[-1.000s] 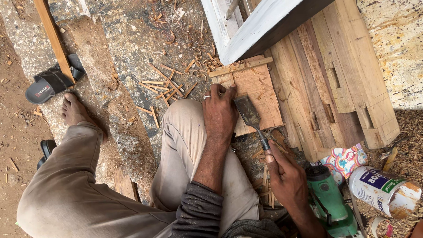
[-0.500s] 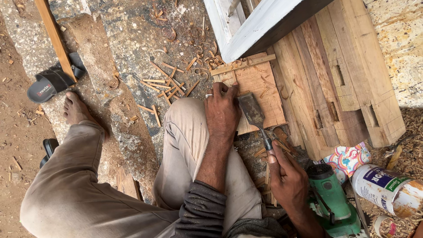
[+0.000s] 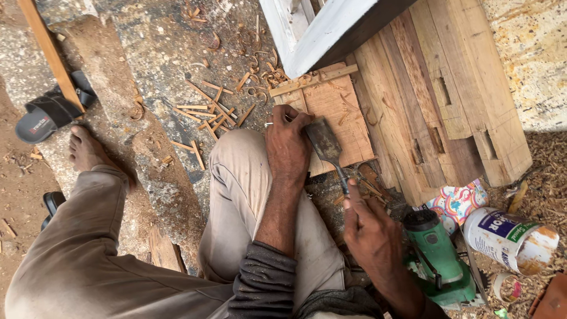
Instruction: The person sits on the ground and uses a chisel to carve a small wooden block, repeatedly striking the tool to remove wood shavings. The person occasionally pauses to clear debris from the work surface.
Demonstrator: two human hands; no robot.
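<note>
My left hand (image 3: pixel 287 145) rests over my bent knee, its fingers closed on the wide metal blade of a chisel (image 3: pixel 326 146). The blade lies on a small flat wooden board (image 3: pixel 342 112) with a thin strip along its far edge. My right hand (image 3: pixel 369 230) sits lower right, fingers curled round the chisel's narrow shank and handle end. Wood chips (image 3: pixel 215 109) lie scattered on the concrete to the left of the board.
Thick timber beams with cut mortises (image 3: pixel 449 112) lie right of the board. A white frame (image 3: pixel 319 29) leans at the top. A green power tool (image 3: pixel 440 260) and a tin can (image 3: pixel 511 239) sit lower right. A sandal (image 3: pixel 50 112) lies far left.
Both hands and the chisel hold almost the same place on the board; the view has shifted slightly.
</note>
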